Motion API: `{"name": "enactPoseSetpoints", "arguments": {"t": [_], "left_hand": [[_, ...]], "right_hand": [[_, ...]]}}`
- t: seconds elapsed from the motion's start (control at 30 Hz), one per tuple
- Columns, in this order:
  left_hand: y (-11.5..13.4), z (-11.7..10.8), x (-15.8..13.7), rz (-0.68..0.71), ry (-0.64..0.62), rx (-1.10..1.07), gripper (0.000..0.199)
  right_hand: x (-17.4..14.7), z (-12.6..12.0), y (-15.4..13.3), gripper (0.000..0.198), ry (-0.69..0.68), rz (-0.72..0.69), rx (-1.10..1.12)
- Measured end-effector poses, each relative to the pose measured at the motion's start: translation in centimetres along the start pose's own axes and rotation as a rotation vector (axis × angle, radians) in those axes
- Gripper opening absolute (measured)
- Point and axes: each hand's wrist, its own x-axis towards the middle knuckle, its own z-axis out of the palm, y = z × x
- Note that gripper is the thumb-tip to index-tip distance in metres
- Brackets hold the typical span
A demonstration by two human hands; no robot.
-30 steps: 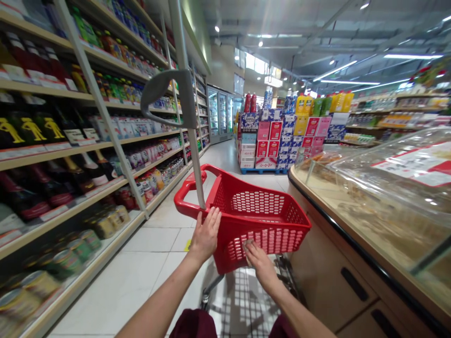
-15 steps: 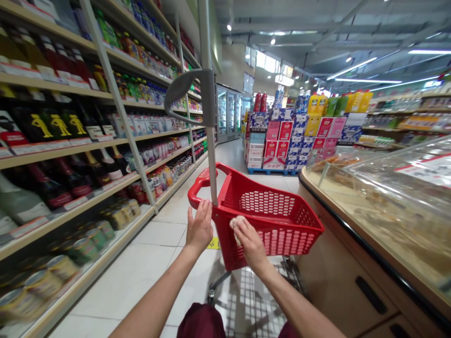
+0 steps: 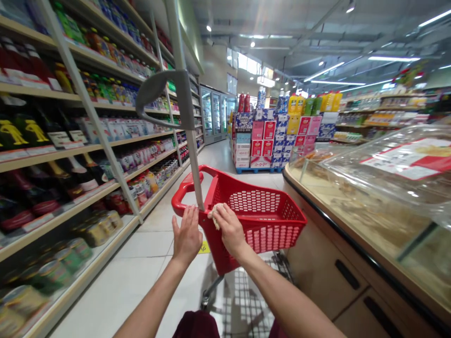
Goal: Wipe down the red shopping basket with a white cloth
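Shelves run all along the left side from where I stand, loaded with bottles, jars and tins. Across the aisle, a wooden counter with a black edge curves around under clear plastic. Further up the floor, a stack of boxes sits on a blue pallet, with yellow, green and red bottles on top.

In the middle, right in front of the person, is a red shopping basket with holes in its sides, up on a wheeled frame near the counter. A metal pole rises at its handle end and carries a grey loop higher up. One knee in dark red shows below.

The left hand is open, fingers straight and thumb apart, its tips at the basket's red edge beside the pole's foot; whether they press, I can't tell. The right hand has its fingers bent over a pale cloth, held against the basket's near rim, just right of the pole. Below, a yellow sticker shows on the floor.
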Motion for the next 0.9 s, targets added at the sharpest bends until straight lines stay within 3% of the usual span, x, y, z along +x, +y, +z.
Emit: {"name": "enactPoseSetpoints", "arguments": {"t": [0.1,0.17,0.27,0.33,0.5,0.7,0.83,0.9], "left_hand": [[0.8,0.0,0.3,0.092,0.035,-0.053,0.058],[1.3,0.0,0.7,0.182,-0.001,-0.076,0.057],[2.5,0.6,1.4,0.247,-0.088,-0.060,0.058],[3.6,1.4,1.8,0.249,-0.133,-0.031,0.058],[5.1,2.8,1.8,0.189,-0.141,0.040,0.057],[6.6,2.8,1.4,0.182,-0.179,0.049,0.060],[8.9,3.6,1.2,0.226,-0.236,0.017,0.057],[9.3,3.9,1.1,0.230,-0.247,0.015,0.057]], "right_hand": [[-0.1,-1.6,3.2,0.042,-0.046,0.082,-0.080],[-2.5,-3.6,6.6,0.045,-0.074,0.152,-0.143],[-5.8,-6.1,10.4,0.048,0.006,0.297,-0.268],[-6.4,-6.2,10.8,0.048,0.038,0.314,-0.296],[-5.9,-5.3,9.8,0.038,-0.080,0.122,-0.195],[-8.9,-10.0,14.5,0.040,-0.041,0.384,-0.382],[-9.6,-10.7,14.9,0.041,-0.145,0.243,-0.282],[-10.2,-11.8,16.1,0.041,-0.138,0.253,-0.269]]}}
